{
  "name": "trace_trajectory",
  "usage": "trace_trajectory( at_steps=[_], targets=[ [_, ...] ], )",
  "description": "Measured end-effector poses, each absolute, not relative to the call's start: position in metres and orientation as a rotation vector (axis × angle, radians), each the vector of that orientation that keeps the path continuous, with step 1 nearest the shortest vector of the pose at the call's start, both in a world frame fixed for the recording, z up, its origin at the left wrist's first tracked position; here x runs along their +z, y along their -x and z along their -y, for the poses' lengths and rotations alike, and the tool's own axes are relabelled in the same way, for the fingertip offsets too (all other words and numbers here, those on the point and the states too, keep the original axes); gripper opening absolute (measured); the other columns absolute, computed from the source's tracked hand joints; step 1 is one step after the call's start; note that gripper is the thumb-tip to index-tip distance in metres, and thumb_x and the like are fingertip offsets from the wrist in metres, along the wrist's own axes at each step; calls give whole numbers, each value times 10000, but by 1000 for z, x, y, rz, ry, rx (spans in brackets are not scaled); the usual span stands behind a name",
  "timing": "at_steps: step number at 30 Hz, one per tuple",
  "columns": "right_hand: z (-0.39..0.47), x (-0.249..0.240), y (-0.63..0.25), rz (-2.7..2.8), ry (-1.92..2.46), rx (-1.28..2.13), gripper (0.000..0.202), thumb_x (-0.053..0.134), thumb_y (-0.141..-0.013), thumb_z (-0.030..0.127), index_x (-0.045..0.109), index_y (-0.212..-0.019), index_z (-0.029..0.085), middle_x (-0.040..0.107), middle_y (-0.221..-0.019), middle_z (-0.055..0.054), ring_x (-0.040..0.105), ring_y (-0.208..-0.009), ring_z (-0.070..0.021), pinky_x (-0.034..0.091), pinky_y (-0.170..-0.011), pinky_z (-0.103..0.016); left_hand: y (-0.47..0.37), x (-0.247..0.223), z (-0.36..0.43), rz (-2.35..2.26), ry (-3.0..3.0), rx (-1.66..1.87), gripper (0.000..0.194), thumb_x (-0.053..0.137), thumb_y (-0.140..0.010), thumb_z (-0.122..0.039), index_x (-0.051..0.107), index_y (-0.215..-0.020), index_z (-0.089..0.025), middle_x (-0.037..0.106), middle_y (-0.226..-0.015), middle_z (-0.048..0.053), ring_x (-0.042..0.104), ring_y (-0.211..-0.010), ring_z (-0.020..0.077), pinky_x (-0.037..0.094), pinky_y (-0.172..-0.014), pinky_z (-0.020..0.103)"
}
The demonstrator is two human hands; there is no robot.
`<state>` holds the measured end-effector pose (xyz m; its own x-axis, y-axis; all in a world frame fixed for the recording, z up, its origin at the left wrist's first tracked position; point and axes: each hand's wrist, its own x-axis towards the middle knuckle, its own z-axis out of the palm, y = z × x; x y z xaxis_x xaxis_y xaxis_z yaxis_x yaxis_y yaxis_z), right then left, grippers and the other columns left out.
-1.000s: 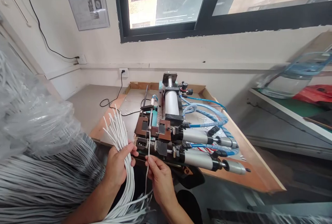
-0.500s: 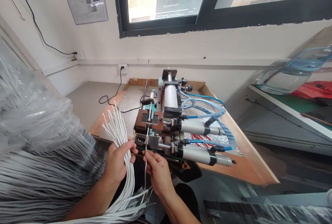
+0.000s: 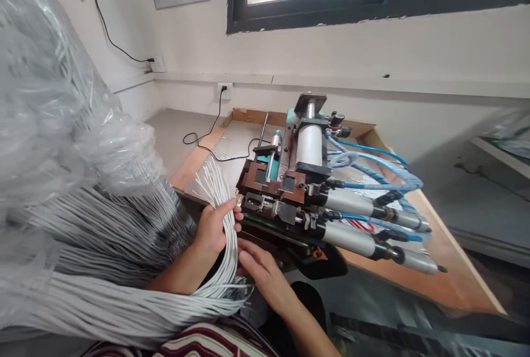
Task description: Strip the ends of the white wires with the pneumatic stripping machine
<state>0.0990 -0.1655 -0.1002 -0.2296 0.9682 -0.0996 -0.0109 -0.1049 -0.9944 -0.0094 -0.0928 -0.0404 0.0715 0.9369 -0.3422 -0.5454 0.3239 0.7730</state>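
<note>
My left hand is closed around a thick bundle of pale grey cables, whose cut ends fan out above the fist. Just right of the bundle and lower, my right hand has its fingers loosely stretched toward the cables. Its fingertips are partly hidden at the bundle's edge, and no cable shows clearly in them. Ahead of both hands stands a pneumatic wire-stripping machine. Its front clamp is apart, with no cable visible between the jaws.
Masses of grey cable wrapped in clear plastic crowd the left side. Blue air hoses loop at the machine's right. A wooden-edged tray surrounds the machine. A black power cord runs to a wall socket.
The view has swung left and down. My right hand, which pinched one cable at the front clamp, has drawn back beside the bundle, and the clamp no longer has that cable in it.
</note>
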Motion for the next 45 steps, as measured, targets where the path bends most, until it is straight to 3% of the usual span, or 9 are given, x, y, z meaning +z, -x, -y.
trace_trajectory(
  at_steps=[2, 5, 9, 13, 17, 22, 26, 32, 45],
  targets=[
    [168, -90, -84, 1260, 979, 1732, 338, 536, -739, 478, 600, -761, 147, 563, -625, -20, 494, -512, -134, 409, -470, -242, 12, -42, 92, -945, -497, 1146, 201, 678, -617, -253, 614, -740, -108, 597, -592, 14, 560, -522, 112, 431, -416, 203],
    [175, -88, -67, 1173, 1014, 1763, 371, 537, -741, 487, 494, -581, 155, 432, -467, 40, 354, -394, -74, 308, -391, -197, 21, -46, 102, -913, -487, 1046, 230, 700, -593, -269, 629, -734, -101, 620, -628, 40, 594, -560, 142, 492, -516, 264],
    [188, -90, -62, 1179, 1080, 1697, 371, 523, -754, 486, 456, -583, 164, 380, -464, 52, 316, -412, -72, 256, -396, -198, 38, -56, 127, -863, -563, 884, 255, 754, -510, -176, 619, -715, -106, 618, -601, 30, 591, -537, 156, 474, -510, 270],
    [193, -84, -68, 1342, 1124, 1679, 395, 507, -759, 487, 455, -546, 158, 358, -471, 48, 302, -445, -77, 228, -419, -211, 44, -64, 144, -908, -597, 902, 233, 723, -540, -151, 582, -725, -144, 609, -582, -5, 593, -554, 157, 470, -524, 273],
    [180, -70, -87, 1418, 1287, 1421, 395, 501, -766, 465, 547, -539, 145, 470, -502, 18, 387, -480, -103, 281, -451, -217, 40, -59, 149, -861, -664, 976, 182, 682, -558, -114, 585, -709, -144, 607, -559, -11, 568, -531, 140, 442, -520, 249],
    [155, -56, -98, 1132, 1263, 1076, 216, 608, -715, 379, 678, -729, 175, 589, -660, -12, 472, -568, -132, 358, -510, -230, 35, -50, 147, -889, -865, 1002, 260, 667, -539, -65, 646, -787, -140, 642, -642, -7, 562, -586, 134, 441, -592, 242],
    [149, -64, -93, 823, 1122, 1214, 221, 634, -702, 368, 678, -711, 152, 551, -576, -4, 394, -474, -92, 288, -435, -217, 36, -50, 141, -980, -846, 1089, 186, 674, -560, -89, 634, -734, -142, 662, -656, 6, 596, -640, 160, 461, -624, 259],
    [143, -75, -98, 499, 1010, 1343, 222, 700, -631, 344, 675, -680, 129, 524, -535, 12, 351, -425, -51, 212, -393, -185, 31, -45, 136, -1004, -636, 1127, 167, 689, -568, -148, 597, -707, -139, 634, -597, 2, 612, -544, 166, 492, -552, 293],
    [129, -71, -106, 341, 847, 1528, 239, 714, -620, 322, 651, -598, 93, 384, -410, 60, 252, -382, -25, 146, -373, -172, 21, -47, 130, -1013, -909, 1163, 69, 599, -654, -110, 545, -659, -153, 564, -483, -26, 477, -461, 94, 375, -485, 214]
  ],
)
